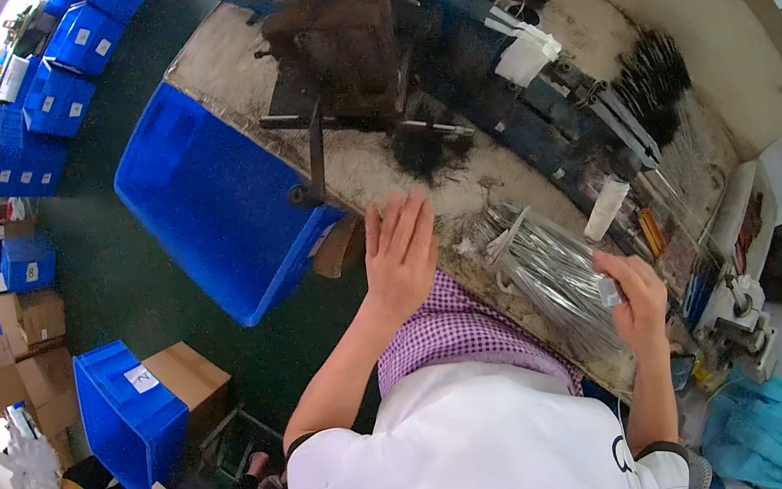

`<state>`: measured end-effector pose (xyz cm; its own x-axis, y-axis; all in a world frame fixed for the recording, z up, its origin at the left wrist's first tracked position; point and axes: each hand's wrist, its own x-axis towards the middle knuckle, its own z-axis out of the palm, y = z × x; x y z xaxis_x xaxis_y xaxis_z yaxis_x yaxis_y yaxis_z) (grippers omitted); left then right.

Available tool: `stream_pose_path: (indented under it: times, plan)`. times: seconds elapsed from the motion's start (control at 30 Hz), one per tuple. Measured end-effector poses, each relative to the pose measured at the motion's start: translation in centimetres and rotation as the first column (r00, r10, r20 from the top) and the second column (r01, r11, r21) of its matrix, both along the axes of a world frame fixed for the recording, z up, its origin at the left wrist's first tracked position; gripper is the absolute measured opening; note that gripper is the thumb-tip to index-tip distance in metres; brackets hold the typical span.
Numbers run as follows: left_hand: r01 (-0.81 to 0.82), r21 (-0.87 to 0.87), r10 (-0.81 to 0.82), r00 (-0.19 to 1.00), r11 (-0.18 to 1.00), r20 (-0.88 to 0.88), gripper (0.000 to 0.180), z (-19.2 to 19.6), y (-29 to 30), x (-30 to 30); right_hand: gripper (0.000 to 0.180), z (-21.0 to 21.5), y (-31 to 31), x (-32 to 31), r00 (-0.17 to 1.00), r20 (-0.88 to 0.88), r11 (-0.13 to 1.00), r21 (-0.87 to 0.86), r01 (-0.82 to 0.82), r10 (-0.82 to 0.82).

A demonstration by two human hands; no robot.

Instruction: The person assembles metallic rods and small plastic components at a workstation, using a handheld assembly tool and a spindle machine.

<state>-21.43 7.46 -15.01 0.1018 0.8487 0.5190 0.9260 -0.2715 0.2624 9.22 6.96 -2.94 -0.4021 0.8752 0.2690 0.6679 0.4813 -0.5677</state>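
My left hand is flat, fingers straight and lying together, over the near edge of the bench; I see nothing in it. My right hand is half curled at the right end of the rods, with a small clear scrap at its fingertips; I cannot tell whether it pinches that or merely touches it. The rods lie in a loose bundle along the near edge, toward the right corner. I judge I am at the handling of this bundle, not yet gripping it firmly. The next move probably calls for closing my right fingers on a few rods and keeping the thin ends from splaying.
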Motion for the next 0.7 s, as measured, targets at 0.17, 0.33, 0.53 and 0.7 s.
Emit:
stream_pose_path:
  times: [0.17,0.33,0.53,0.7]
  plan:
    - [0.014,-0.327,-0.011,1.0,0.945,0.01,0.089,0.7,6.2,0.1,0.042,-1.7,-2.3,-0.6,0.998,-0.01,0.99,-0.127,0.054,-0.055]
    - [0.042,-0.455,-0.065,0.997,0.889,-0.036,0.087,3.2,11.2,2.7,0.038,-0.7,-3.9,-1.7,1.0,0.015,0.991,-0.128,0.026,-0.025]
    - [0.148,-0.454,-0.102,0.987,0.879,0.124,0.057,0.1,11.1,4.0,0.038,-1.8,-6.0,-0.3,0.999,0.004,0.992,-0.117,0.051,-0.051]
    - [0.43,-0.402,-0.412,0.901,0.808,0.135,0.036,0.6,8.6,1.3,0.039,0.1,-7.8,0.9,0.99,-0.027,0.983,-0.123,0.137,-0.142]
